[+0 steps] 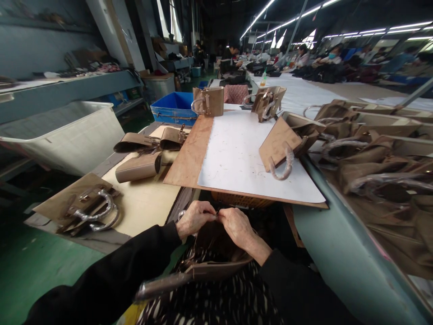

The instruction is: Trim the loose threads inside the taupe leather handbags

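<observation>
A brown handbag (pixel 219 270) rests on my lap, its mouth facing up and its inside dark. A plastic-wrapped handle (pixel 165 286) sticks out toward me on the near side. My left hand (pixel 196 218) and my right hand (pixel 238 228) meet at the bag's far rim, fingertips pinched close together. Both sets of fingers are closed on that edge. Whatever small part lies between the fingertips is hidden. Just beyond my hands is the near edge of a board (pixel 184 169) covered partly by white paper (pixel 233 158).
One handbag (pixel 280 144) leans on the board's right side; two more stand at its back. Several bags lie on the left table (pixel 145 212), including a flat one (pixel 77 198). Bags crowd the right bench (pixel 338 243). A blue bin (pixel 174 106) and white tub (pixel 67 135) stand left.
</observation>
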A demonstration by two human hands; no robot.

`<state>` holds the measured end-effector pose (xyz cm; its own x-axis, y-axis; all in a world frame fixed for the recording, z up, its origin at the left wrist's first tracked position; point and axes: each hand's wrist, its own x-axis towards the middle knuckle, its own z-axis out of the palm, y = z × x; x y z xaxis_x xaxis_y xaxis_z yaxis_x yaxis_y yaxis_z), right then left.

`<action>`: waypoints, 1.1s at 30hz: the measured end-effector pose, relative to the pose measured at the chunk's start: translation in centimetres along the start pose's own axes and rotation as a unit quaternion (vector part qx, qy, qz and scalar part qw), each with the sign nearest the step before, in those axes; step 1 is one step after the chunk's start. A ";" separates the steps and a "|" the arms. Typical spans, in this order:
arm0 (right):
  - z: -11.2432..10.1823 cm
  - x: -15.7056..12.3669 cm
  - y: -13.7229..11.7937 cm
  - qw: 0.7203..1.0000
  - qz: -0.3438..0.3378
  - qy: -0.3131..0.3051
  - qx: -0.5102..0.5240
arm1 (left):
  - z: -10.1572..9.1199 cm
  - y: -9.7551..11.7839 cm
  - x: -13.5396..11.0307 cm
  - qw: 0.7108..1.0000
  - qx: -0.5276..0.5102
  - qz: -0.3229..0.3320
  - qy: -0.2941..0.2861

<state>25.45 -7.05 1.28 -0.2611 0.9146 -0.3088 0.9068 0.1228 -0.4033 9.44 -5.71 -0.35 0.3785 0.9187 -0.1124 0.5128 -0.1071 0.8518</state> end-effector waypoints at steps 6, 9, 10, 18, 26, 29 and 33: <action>0.0 0.0 0.8 0.998 -0.026 -0.023 0.052 | 0.4 0.0 -0.3 1.000 0.007 0.005 -0.015; 0.0 -0.3 0.9 0.999 -0.023 -0.007 0.049 | 0.6 0.0 -0.2 0.999 0.015 0.021 -0.028; -0.1 -0.4 1.0 0.998 -0.028 -0.008 0.049 | 0.6 0.1 -0.1 0.999 0.018 0.026 -0.033; -1.7 -2.3 4.2 0.999 0.007 -0.022 0.049 | 0.1 0.4 -0.4 0.998 0.043 0.046 -0.019; -0.1 -4.1 6.0 0.995 0.042 -0.002 0.093 | 0.5 0.3 -0.4 0.994 0.060 0.088 -0.008; 0.7 -4.1 6.5 0.994 0.035 0.014 0.100 | 0.2 0.1 -0.7 0.988 0.103 0.112 -0.020; 1.1 -3.6 6.7 0.991 0.033 0.022 0.130 | -0.4 0.2 -1.3 0.967 0.222 0.099 -0.078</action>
<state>32.07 -9.98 -1.26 -0.1844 0.9338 -0.3067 0.8044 -0.0360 -0.5930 8.76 -6.80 0.15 0.5964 0.7991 -0.0756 0.6862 -0.4587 0.5646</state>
